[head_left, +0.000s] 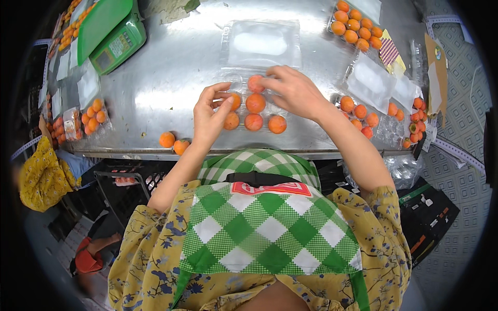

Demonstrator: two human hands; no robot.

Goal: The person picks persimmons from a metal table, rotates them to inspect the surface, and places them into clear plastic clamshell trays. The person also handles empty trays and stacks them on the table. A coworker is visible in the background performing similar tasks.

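- centrally, the clear plastic tray (244, 85) lies open on the steel table (171, 67), its near half holding orange fruits (255, 103) in rows; its clear walls are hard to trace against the metal.
- left hand (211, 115): thumb and fingers pinch narrowly on one orange fruit at the tray's left edge (233, 100); the fingers cover part of it.
- right hand (293, 93): fingertips rest on the top fruit (256, 83); whether they grip it or only touch it cannot be told, since the palm hides the contact.
- two loose fruits (174, 143) sit near the table's front edge, left of the left hand, apart from the tray.
- empty clear lid (262, 44) lies beyond the tray, joined to it or merely beside it: not discernible.
- filled packs (353, 26) at upper right and at right (358, 111) are partly overlapped by clear wrapping.
- green scale (111, 33) at upper left is cut off by the rim; its display is too small to read.
- another person's yellow sleeve (39, 176) enters at left, the rest out of view.
- checked green apron (264, 223) hides the table's underside.
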